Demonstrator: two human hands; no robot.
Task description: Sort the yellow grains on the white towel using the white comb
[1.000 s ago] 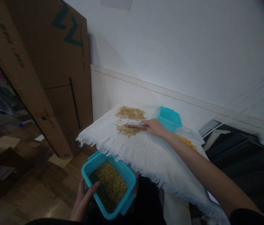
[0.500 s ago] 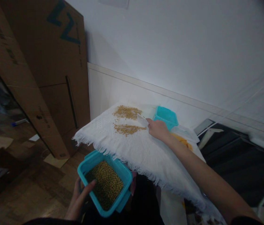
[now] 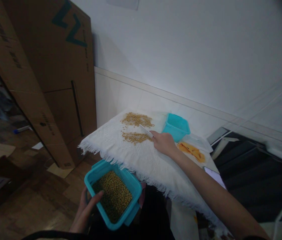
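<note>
My left hand (image 3: 87,208) grips a turquoise plastic container (image 3: 130,182) by its near-left side, thumb over the rim. Yellowish soybeans (image 3: 114,186) fill its bottom, with darker green beans along the left. My right hand (image 3: 164,143) pinches a thin white comb-like tool (image 3: 146,130), tilted down over the cloth. Two patches of soybeans lie on the white fringed cloth (image 3: 110,140): a far patch (image 3: 137,119) and a near patch (image 3: 133,137). The tool's lower edge is at the right end of the near patch; whether it touches the beans I cannot tell.
Behind my right hand stands a second turquoise container (image 3: 177,126), with a clear plastic lid (image 3: 198,141) beside it. An orange cloth (image 3: 192,151) and a phone (image 3: 214,176) lie to the right. A tall cardboard box (image 3: 65,83) rises at left; a white wall (image 3: 181,53) closes the back.
My right hand has moved slightly left and nearer with the white tool, from the gap's right end to the near patch. My left hand and its container have barely moved.
</note>
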